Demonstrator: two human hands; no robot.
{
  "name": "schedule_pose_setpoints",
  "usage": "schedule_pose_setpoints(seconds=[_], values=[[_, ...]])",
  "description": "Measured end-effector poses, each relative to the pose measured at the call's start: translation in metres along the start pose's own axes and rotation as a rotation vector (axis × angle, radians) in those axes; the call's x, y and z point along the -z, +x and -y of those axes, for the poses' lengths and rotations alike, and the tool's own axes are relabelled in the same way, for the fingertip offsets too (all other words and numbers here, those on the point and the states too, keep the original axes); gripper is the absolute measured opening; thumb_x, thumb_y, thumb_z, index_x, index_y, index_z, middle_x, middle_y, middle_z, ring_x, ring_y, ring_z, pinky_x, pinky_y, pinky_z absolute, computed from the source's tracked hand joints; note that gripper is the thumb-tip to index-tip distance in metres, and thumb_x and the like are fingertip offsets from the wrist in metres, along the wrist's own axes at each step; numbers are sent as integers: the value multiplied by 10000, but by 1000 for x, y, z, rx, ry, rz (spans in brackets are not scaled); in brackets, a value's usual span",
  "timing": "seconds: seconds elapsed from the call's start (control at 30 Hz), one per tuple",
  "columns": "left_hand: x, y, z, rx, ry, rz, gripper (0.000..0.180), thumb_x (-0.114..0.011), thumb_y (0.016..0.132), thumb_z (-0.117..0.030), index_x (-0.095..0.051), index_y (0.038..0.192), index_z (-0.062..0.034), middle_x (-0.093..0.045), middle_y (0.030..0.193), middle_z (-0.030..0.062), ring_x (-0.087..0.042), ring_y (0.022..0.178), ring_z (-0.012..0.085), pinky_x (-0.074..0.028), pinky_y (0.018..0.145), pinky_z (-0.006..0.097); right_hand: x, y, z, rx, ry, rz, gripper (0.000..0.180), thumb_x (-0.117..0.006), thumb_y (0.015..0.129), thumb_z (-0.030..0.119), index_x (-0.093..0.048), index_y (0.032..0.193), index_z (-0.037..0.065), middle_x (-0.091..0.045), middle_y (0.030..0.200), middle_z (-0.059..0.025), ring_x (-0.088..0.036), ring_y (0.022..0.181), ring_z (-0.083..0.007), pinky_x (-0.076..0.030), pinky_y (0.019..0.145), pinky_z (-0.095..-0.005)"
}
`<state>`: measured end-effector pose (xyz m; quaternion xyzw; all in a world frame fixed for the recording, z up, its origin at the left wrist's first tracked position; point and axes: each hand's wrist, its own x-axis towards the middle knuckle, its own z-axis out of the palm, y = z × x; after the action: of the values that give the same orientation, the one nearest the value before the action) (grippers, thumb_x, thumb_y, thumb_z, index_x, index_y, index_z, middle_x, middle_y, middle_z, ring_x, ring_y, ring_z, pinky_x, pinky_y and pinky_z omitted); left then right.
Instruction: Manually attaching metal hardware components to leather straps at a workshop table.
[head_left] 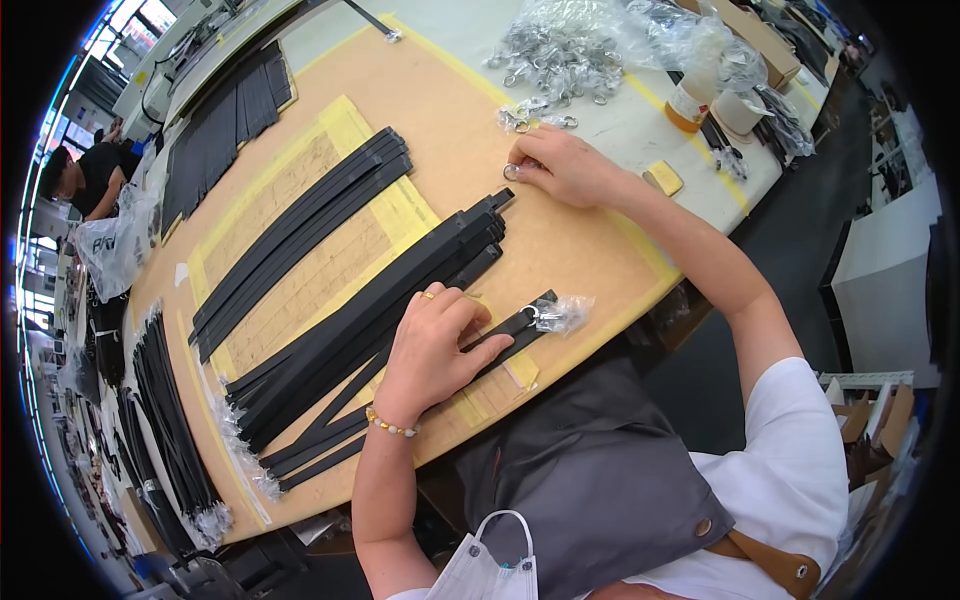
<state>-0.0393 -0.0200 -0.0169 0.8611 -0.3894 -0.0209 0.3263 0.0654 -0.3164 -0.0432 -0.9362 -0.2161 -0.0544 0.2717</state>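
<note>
My right hand [570,168] pinches a small silver metal ring [511,172] between thumb and fingertips, just past the far ends of a stack of black straps [370,310]. My left hand [437,345] lies palm down across the near straps, its thumb stretched along one and a gap between thumb and bent forefinger. Beyond that thumb, a strap end carries a silver ring with a plastic-wrapped metal clasp [565,315]. Farther off, a second bundle of black straps [300,240] rests on a yellow-taped board [350,130]. What lies under my left palm is hidden.
Plastic-wrapped metal clasps [560,55] are heaped at the far side. Right of them stand an orange-and-white tape roll [688,105] and a yellow block [663,178]. More black straps [175,420] lie at the left edge. Another person [95,175] works at far left.
</note>
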Motion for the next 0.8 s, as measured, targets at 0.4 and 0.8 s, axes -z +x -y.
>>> schedule_pose_setpoints(seconds=[0.4, 0.8], values=[[-15, -5, -3, 35, -158, 9, 161, -801, 802, -122, -679, 852, -29, -587, 769, 71, -549, 702, 253, -474, 681, 366, 14, -76, 56, -263, 968, 89, 171, -635, 1020, 168, -577, 1086, 22, -595, 948, -8, -608, 868, -84, -507, 767, -259], [-16, -2, -14, 112, -43, 16, 181, -776, 816, -72, -629, 898, -5, -612, 801, 89, -606, 760, 238, -499, 694, 354, 0, -92, 57, -397, 1110, 169, 181, -646, 1017, 203, -603, 1106, 51, -655, 982, -12, -642, 866, -76, -528, 777, -248]])
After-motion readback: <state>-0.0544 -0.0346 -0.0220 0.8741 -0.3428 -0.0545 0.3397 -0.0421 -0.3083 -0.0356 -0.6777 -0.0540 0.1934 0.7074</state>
